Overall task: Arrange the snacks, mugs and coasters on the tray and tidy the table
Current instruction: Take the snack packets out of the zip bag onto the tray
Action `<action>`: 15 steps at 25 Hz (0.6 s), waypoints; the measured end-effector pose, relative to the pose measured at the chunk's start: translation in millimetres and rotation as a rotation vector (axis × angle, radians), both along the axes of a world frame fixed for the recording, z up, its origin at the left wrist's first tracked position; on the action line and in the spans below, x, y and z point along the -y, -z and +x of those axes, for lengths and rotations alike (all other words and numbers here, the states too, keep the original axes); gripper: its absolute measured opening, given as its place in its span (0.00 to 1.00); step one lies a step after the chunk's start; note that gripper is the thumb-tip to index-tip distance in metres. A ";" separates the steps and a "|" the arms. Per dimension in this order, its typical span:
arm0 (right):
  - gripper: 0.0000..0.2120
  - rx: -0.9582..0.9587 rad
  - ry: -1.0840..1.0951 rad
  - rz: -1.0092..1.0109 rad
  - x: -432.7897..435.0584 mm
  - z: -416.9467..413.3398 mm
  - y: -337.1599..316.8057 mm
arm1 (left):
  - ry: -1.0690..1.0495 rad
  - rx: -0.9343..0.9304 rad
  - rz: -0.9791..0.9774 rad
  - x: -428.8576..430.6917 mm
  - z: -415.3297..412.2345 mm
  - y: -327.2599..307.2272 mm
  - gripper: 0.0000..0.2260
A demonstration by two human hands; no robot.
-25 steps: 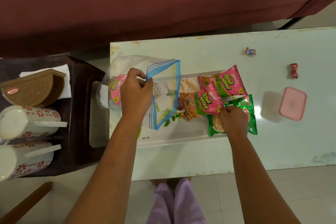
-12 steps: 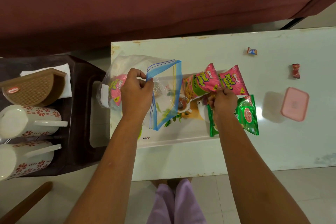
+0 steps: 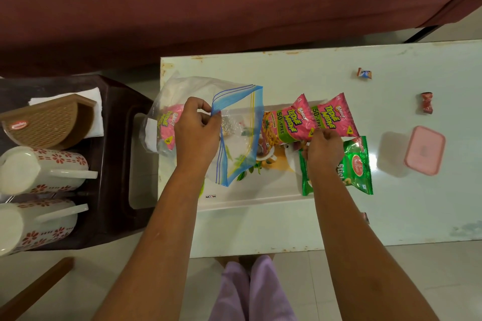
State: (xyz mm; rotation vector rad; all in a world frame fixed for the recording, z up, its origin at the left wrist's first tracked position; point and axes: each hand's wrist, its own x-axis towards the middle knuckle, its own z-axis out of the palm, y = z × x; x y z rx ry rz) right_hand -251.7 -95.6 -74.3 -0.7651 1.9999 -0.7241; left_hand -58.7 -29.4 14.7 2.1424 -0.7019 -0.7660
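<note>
My left hand [image 3: 196, 135] pinches the blue rim of a clear zip bag [image 3: 236, 135] and holds its mouth open over the left end of a white printed tray [image 3: 247, 197]. One pink snack packet [image 3: 167, 125] shows inside the bag. My right hand [image 3: 323, 150] grips a second pink snack packet [image 3: 287, 125] by its lower edge, close to the bag's mouth. A third pink packet [image 3: 332, 117] lies beside it at the tray's far right. A green snack packet [image 3: 358, 167] lies on the tray's right end, partly under my right wrist.
On the white table [image 3: 417, 203] lie two wrapped candies [image 3: 364, 73] [image 3: 427, 103] and a pink-lidded box [image 3: 423, 150]. To the left, a dark stool [image 3: 117, 164] carries two white flowered mugs [image 3: 39, 169] [image 3: 31, 227], a brown coaster holder [image 3: 49, 120] and a tissue. A maroon sofa [image 3: 208, 2] runs along the back.
My right hand left the green packet, took a pink packet by its edge, and moved it up and left toward the bag's mouth. My left hand kept the bag open.
</note>
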 end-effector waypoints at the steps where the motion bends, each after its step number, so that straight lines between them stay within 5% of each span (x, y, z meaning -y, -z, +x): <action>1: 0.12 -0.130 -0.044 -0.067 -1.3 1.9 -7.4 | -0.002 0.003 0.001 -0.2 0.5 -0.7 0.07; 3: 0.11 -0.252 -0.172 -0.334 -9.5 17.9 -33.3 | -0.002 -0.001 0.005 -0.9 1.0 -2.1 0.07; 5: 0.09 -0.138 -0.506 -0.525 -23.5 51.6 -62.3 | 0.007 -0.005 0.006 -1.2 0.6 -5.0 0.07; 7: 0.10 -0.062 -0.970 -0.420 -32.2 91.4 -68.5 | 0.021 0.012 -0.013 -2.1 0.8 -9.7 0.07; 10: 0.10 -0.192 -1.481 -0.229 -26.5 147.1 -44.2 | -0.027 -0.002 -0.044 -6.5 13.1 -21.5 0.06; 15: 0.32 -0.231 -1.550 -0.058 -23.9 200.4 -4.4 | -0.058 -0.085 -0.171 -27.5 56.7 -43.4 0.06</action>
